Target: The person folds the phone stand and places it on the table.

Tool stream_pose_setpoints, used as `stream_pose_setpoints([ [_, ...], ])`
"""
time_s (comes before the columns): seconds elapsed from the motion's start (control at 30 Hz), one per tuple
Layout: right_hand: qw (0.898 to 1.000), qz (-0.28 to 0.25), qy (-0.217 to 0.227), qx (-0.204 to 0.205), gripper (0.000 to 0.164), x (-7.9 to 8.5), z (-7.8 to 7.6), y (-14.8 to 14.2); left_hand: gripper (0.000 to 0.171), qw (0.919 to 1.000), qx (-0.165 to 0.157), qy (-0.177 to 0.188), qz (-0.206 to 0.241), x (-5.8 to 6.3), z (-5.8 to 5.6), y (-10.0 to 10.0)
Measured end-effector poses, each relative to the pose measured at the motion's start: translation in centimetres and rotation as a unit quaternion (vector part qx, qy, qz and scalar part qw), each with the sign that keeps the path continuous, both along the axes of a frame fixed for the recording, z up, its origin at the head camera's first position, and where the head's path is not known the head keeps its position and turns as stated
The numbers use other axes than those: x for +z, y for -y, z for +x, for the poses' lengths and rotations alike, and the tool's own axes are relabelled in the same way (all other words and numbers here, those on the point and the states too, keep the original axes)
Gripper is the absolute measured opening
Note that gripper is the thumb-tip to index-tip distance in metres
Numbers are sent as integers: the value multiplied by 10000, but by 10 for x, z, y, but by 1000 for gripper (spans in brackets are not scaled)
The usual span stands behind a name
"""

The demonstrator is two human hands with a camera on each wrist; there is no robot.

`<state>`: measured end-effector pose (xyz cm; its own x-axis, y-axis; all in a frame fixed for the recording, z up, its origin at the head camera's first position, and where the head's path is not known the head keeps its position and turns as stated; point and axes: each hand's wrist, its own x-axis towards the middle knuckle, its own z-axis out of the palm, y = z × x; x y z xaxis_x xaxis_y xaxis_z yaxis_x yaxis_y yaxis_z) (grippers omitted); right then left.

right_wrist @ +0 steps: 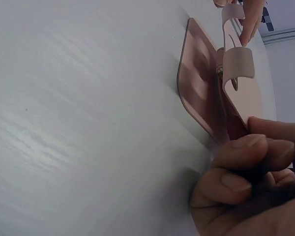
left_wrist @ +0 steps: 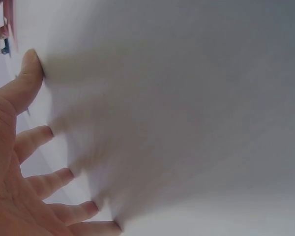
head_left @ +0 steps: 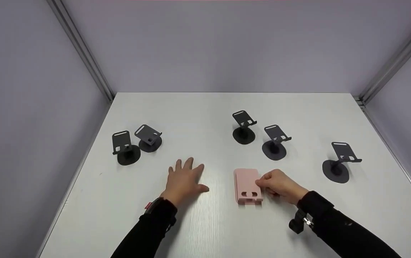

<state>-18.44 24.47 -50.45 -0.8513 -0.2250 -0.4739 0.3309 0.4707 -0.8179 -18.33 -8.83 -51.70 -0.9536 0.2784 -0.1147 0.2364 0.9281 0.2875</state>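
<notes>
A pink folding phone stand (head_left: 247, 183) lies folded low near the middle of the white table. My right hand (head_left: 280, 184) pinches the right edge of its upper plate between thumb and curled fingers. In the right wrist view the pink phone stand (right_wrist: 241, 96) shows its two hooked lips, with a gap between the upper plate and the flat base (right_wrist: 199, 73). My left hand (head_left: 185, 181) is spread with straight fingers over the table, left of the stand, holding nothing. The left wrist view shows its fingertips (left_wrist: 46, 132) at the table surface.
Several dark grey phone stands stand unfolded on the table (head_left: 198, 118): two at the left, one of them a round-based stand (head_left: 128, 154), two behind the pink one, including a stand (head_left: 274, 149), and a stand (head_left: 336, 171) at the right. Pale panels enclose the table.
</notes>
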Motion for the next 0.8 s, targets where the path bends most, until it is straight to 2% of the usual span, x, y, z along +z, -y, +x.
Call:
stream_pose_setpoints([
  [0.1,9995,304,-103,20,31,3,1,-1,83,10000,0,-31,-54,0,0,0],
  [0.2,9969,674,-400,9,34,8,0,-2,83,9999,2,-53,-88,0,0,0],
  [0.4,9849,1347,-1091,-20,33,22,-5,-6,83,10000,8,-46,-77,-1,0,-1],
  [0.63,9809,1283,-1462,-46,29,46,-20,-6,83,10000,36,21,-51,-1,-2,1],
  [0.8,9734,1309,-1880,42,23,54,-31,-6,83,10000,12,15,-15,-1,-1,1],
])
